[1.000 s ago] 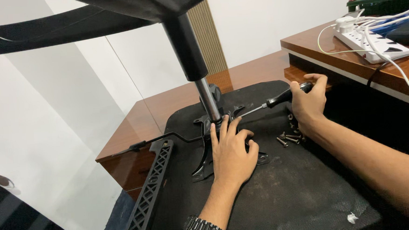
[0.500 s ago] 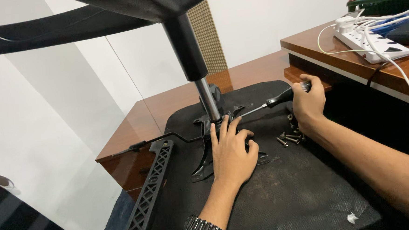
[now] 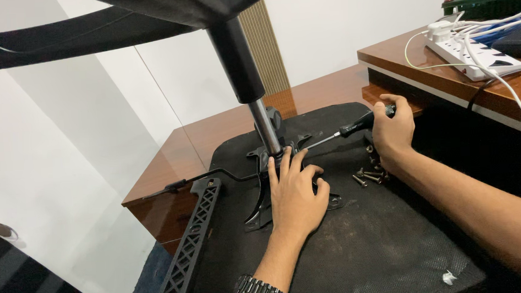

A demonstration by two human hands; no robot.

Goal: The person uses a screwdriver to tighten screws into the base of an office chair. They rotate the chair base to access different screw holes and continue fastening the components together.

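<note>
An upturned office chair seat [image 3: 384,241], black and fabric-covered, lies on a wooden table [image 3: 212,131]. Its black metal mechanism plate [image 3: 262,207] carries a gas cylinder [image 3: 264,124] that rises to the chair base overhead. My left hand [image 3: 295,192] presses flat on the plate, fingers spread beside the cylinder. My right hand [image 3: 392,130] grips a black-handled screwdriver [image 3: 340,133], whose tip points at the plate near the cylinder. Several loose screws [image 3: 370,173] lie on the seat under my right wrist.
A black lattice armrest [image 3: 191,242] lies along the seat's left edge, and a thin lever [image 3: 179,184] sticks out leftward. A raised wooden shelf [image 3: 422,58] at the right holds a white power strip [image 3: 466,52] with cables. White walls stand behind.
My right hand and the screwdriver have shifted very slightly. My left hand stays on the plate.
</note>
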